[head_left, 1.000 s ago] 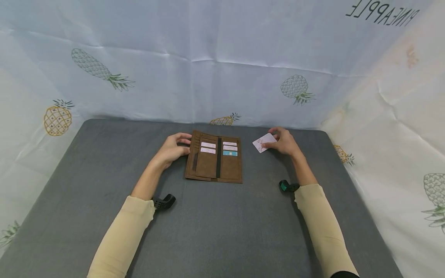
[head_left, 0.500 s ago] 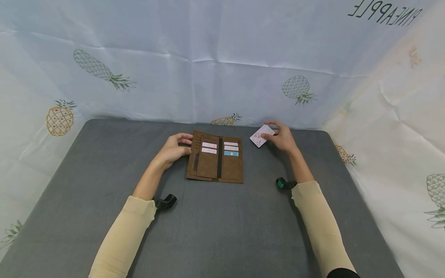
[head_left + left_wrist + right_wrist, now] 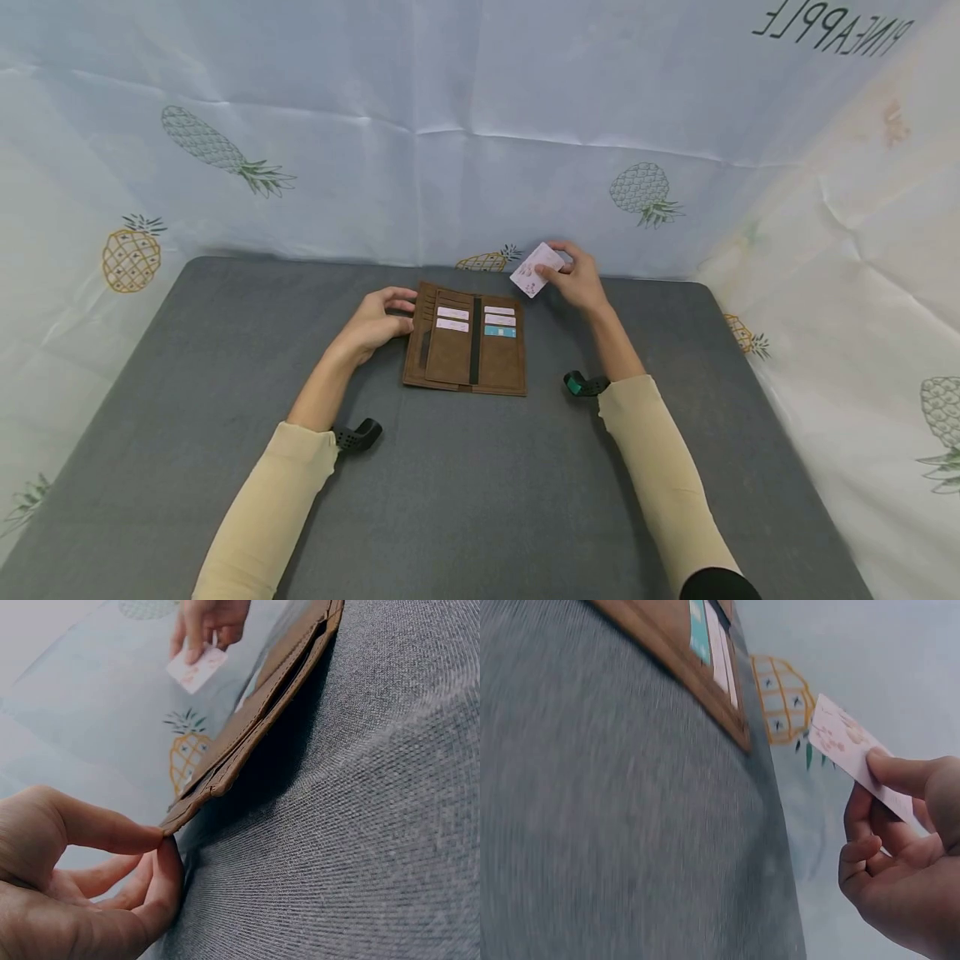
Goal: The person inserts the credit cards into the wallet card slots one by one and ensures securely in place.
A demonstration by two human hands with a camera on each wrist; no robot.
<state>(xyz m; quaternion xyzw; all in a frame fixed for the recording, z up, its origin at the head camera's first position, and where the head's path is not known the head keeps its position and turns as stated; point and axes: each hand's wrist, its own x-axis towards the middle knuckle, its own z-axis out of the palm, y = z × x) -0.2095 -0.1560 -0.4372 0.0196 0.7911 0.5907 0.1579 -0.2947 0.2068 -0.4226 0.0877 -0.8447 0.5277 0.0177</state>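
A brown wallet (image 3: pixel 450 360) lies spread out near the back of the table. Two pinkish-white cards (image 3: pixel 452 325) show in slots on its left half; two more and a blue card (image 3: pixel 500 332) show on its right half. My left hand (image 3: pixel 372 321) pinches the wallet's left edge between thumb and fingers, and in the left wrist view that edge is lifted off the cloth. Past the wallet's upper right corner, my right hand (image 3: pixel 581 279) holds a pink card (image 3: pixel 536 268) with a floral print, tilted in the air, thumb on its face and fingers behind.
Dark grey cloth covers the table (image 3: pixel 480 500). A pale curtain (image 3: pixel 480 183) with pineapple prints stands right behind the table's back edge and down both sides. Each wrist wears a black camera mount (image 3: pixel 358 435).
My right hand has lifted the pink card and carried it left and up, toward the wallet's upper right corner. My left hand stays at the wallet's left edge.
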